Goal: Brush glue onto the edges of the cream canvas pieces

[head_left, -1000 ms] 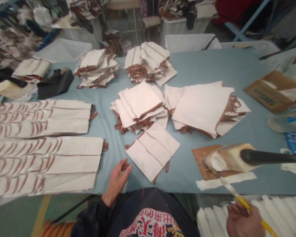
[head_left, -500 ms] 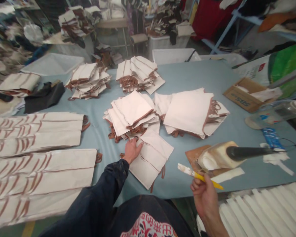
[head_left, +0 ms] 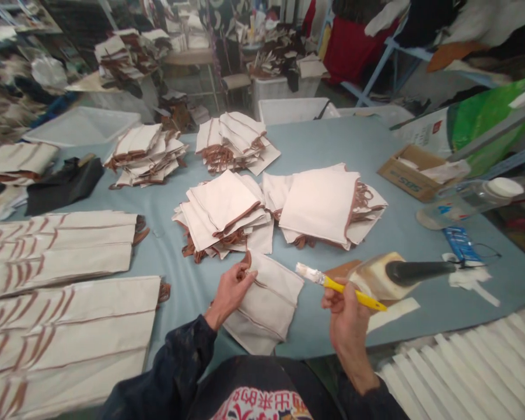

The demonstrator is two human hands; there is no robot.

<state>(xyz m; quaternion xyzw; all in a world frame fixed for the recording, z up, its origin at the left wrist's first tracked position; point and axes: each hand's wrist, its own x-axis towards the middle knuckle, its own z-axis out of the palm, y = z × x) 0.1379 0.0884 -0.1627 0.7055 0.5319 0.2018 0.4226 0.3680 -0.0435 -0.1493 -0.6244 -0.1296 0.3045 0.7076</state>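
Observation:
A cream fabric piece [head_left: 269, 300] with brown edging lies at the table's near edge. My left hand [head_left: 233, 289] pinches its upper left corner, thumb on top, and that brown-edged corner is lifted a little. In my right hand [head_left: 347, 318] is a yellow-handled paintbrush [head_left: 354, 293], its bristles coated white and pointing left, just right of the fabric piece. A stack of similar cream pieces [head_left: 227, 204] sits directly beyond my left hand. Right of it rests another stack [head_left: 317, 207]. A pale glue container with a black handle [head_left: 382, 274] stands on a brown board beyond the brush.
Overlapping rows of cream strips [head_left: 65, 315] cover the table's left side. Two more stacks [head_left: 146, 153] lie farther back. On the right are a cardboard box [head_left: 413, 172], a clear jar [head_left: 468, 201] and a blue packet [head_left: 461, 242]. White folded material [head_left: 468, 373] borders the near right.
My left hand has gone from lying spread on the fabric piece to gripping its corner and raising it. My right hand has brought the brush closer to the piece. The view has shifted slightly.

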